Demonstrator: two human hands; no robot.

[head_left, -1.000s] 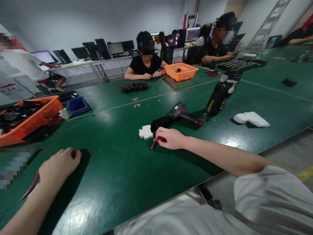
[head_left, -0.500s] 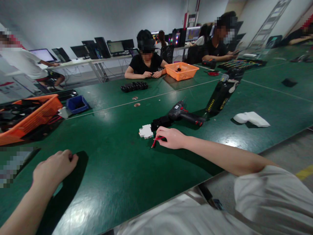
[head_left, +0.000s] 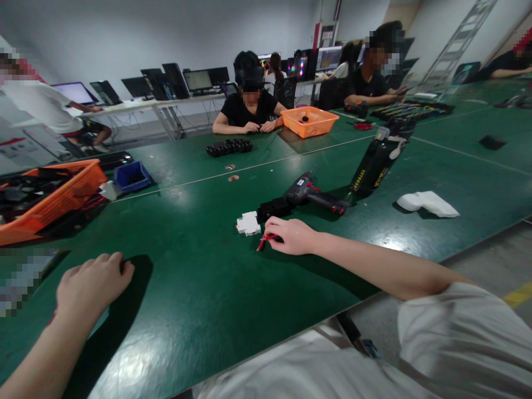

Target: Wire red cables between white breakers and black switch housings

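My right hand (head_left: 293,235) is closed in a pinch on a thin red wire (head_left: 262,241), its ends sticking out past the fingertips just above the table. Just left of those fingertips lies a white circuit breaker (head_left: 249,223) on the green tabletop. Behind it are a dark block (head_left: 274,208) and a black-and-red cordless drill (head_left: 310,191). At the lower left, my left hand (head_left: 93,282) rests low over the table, back up, with curled fingers. What it may hold is hidden. A small red bit shows at the left wrist.
An orange basket (head_left: 89,188) of dark parts and a blue bin (head_left: 132,177) stand at left. A black cylinder (head_left: 369,166) leans up behind the drill, and a white crumpled piece (head_left: 428,203) lies right. Across the table, a co-worker sits beside another orange basket (head_left: 310,122).
Almost nothing has moved. The red wire has shifted slightly in my right hand, and my left hand has turned a little at the wrist.
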